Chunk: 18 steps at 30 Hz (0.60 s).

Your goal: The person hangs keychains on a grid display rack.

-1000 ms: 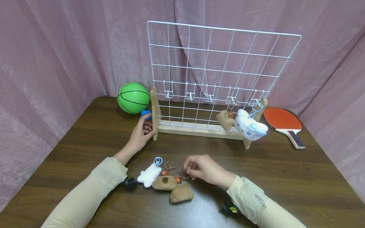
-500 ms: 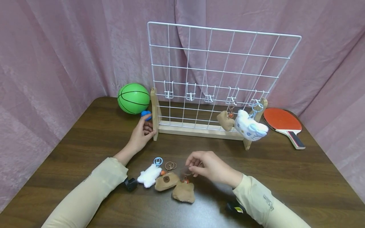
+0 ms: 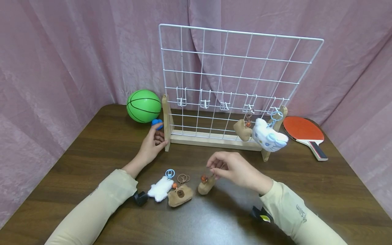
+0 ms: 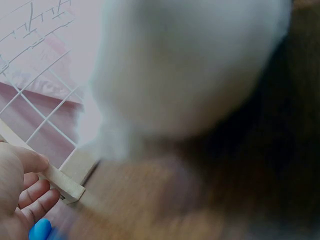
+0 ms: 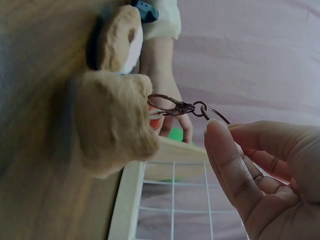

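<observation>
My right hand (image 3: 234,168) pinches the metal ring (image 5: 216,114) of a brown plush keychain (image 3: 206,186) between thumb and forefinger. The plush (image 5: 112,122) hangs below the ring, with an orange bead beside its clasp. At the rack's left end, my left hand (image 3: 151,143) holds the wooden upright (image 3: 166,119), the thumb lying along the wood in the left wrist view. On the table between the arms lie a white plush keychain (image 3: 160,189) with a blue ring and another brown plush keychain (image 3: 180,196).
A white wire grid rack (image 3: 232,73) carries several white hooks (image 3: 204,103). A brown plush (image 3: 242,130) and a white-and-blue plush (image 3: 269,136) hang at its right. Behind my left hand are a green ball (image 3: 143,106) and a blue object (image 3: 157,123). A red paddle (image 3: 303,129) lies right.
My right hand has lifted the brown plush keychain by its ring, moving right and toward the rack, away from the others. The brown keychain left behind has shifted slightly. My left hand stays put.
</observation>
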Motion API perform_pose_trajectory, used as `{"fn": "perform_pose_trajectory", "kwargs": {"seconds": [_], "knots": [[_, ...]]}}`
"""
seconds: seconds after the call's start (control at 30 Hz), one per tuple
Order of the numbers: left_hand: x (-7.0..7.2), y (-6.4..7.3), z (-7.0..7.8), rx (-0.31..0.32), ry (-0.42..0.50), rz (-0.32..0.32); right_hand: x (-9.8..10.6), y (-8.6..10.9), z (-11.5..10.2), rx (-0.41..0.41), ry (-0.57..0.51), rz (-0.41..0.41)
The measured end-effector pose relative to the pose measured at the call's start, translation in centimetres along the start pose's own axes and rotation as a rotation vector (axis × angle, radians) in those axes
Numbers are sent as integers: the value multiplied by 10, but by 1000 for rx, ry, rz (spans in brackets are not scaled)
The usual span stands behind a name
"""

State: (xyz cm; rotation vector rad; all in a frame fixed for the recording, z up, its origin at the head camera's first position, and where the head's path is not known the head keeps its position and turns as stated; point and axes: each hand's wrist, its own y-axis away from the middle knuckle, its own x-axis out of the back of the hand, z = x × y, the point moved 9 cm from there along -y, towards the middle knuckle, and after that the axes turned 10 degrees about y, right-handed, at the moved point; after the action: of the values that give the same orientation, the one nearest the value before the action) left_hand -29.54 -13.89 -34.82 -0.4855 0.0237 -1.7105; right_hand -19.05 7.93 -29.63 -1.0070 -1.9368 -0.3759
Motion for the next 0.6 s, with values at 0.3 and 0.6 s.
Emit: {"fn": "perform_pose_trajectory", "kwargs": {"seconds": [0.3,0.6], "knots": [[0,1,2,-6,-1,3,30,-5,8,-37,49,37],[0,1,3,-26,-21,-1,58,-11,14,-78,96,85]]}}
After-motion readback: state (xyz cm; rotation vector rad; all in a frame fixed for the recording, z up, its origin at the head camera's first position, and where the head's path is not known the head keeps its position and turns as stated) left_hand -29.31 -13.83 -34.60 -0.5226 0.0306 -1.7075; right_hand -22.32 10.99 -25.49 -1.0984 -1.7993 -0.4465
